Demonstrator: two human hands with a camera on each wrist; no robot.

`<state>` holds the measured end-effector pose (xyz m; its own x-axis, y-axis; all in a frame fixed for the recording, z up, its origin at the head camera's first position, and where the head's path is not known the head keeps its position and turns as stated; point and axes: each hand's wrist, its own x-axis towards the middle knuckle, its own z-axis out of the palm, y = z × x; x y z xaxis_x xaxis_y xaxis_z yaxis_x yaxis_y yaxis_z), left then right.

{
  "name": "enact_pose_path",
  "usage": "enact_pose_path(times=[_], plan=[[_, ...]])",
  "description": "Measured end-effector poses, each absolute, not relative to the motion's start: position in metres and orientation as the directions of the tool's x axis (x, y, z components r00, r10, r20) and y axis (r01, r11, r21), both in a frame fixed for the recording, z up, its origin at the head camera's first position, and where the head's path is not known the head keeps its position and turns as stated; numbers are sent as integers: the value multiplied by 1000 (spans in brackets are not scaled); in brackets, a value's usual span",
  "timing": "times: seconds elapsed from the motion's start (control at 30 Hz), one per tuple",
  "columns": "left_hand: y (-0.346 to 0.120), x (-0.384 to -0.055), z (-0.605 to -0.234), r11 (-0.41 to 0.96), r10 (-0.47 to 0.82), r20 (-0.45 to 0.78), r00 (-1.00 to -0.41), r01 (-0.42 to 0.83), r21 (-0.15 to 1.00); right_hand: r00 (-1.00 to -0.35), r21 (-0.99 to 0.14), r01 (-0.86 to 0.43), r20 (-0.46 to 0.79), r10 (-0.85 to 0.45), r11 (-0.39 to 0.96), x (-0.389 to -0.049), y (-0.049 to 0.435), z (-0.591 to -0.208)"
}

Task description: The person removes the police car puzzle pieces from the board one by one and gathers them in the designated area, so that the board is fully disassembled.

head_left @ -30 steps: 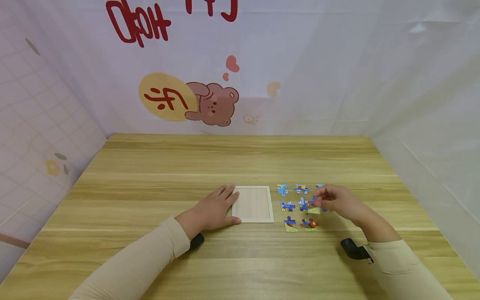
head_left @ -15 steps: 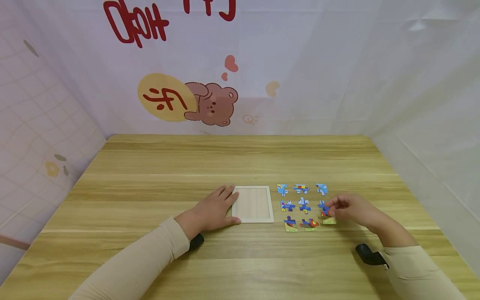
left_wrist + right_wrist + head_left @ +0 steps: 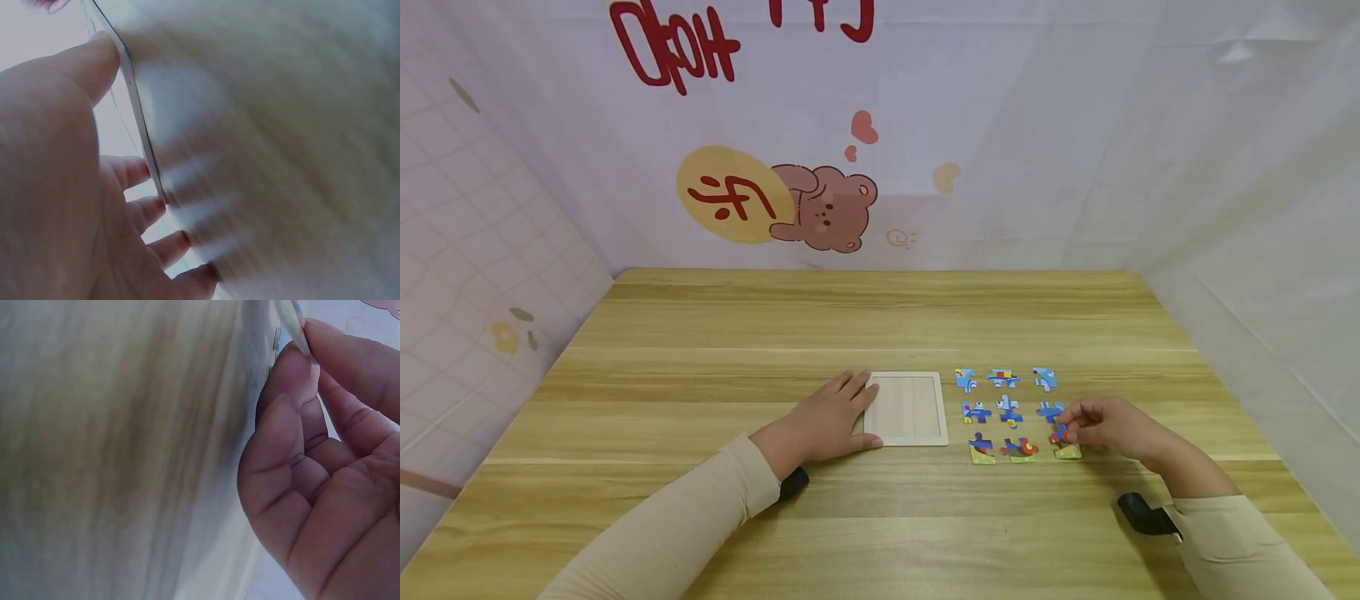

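Observation:
My left hand [image 3: 825,421] lies flat with spread fingers over the left side of a pale wooden puzzle frame [image 3: 943,425]. In the left wrist view its thumb and fingertips touch the frame's edge [image 3: 139,103]. My right hand [image 3: 1108,429] pinches a puzzle piece [image 3: 1067,451] with a green base and blue and red print, between thumb and fingers at the lower right of the other pieces. The right wrist view shows this piece [image 3: 296,328] tilted between the fingertips, most of it outside that view. A blue piece [image 3: 1049,410] lies just above it, close to the fingers.
Several jigsaw pieces lie in rows right of the frame, among them a yellow-cornered one [image 3: 965,380], a red-and-yellow one [image 3: 1020,451] and a light blue one [image 3: 1044,378]. Wood-grain table [image 3: 880,533] surrounds them. White printed cloth [image 3: 1015,150] stands behind.
My right hand has carried the green-based puzzle piece right and toward me, from over the middle pieces to the bottom right. The light blue and blue right-hand pieces are now uncovered. My left hand stays put.

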<state>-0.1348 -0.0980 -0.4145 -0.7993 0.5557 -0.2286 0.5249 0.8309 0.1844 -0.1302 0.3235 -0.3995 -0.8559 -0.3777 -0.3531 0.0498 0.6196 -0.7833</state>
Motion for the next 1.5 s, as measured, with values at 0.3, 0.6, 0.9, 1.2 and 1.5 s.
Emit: enact_pose_path(times=[0.3,0.6,0.9,1.2,1.5], plan=[[-98,-135,-415,831,555,-231,-799,521,193,-875,-748,69,-363,-320,660,-129,321,-399],[-98,-135,-415,830,557,-234,-797,523,193,-895,-703,51,-347,-280,709,-129,316,-400],[-98,-135,-413,830,557,-231,-798,522,197,-911,-652,-3,-311,-270,758,-129,314,-398],[-98,-135,-413,831,556,-234,-798,519,202,-916,-636,-26,-294,-274,771,-128,312,-398],[-98,-136,-414,825,563,-227,-795,526,205,-915,-649,-22,-293,-277,761,-126,311,-398]])
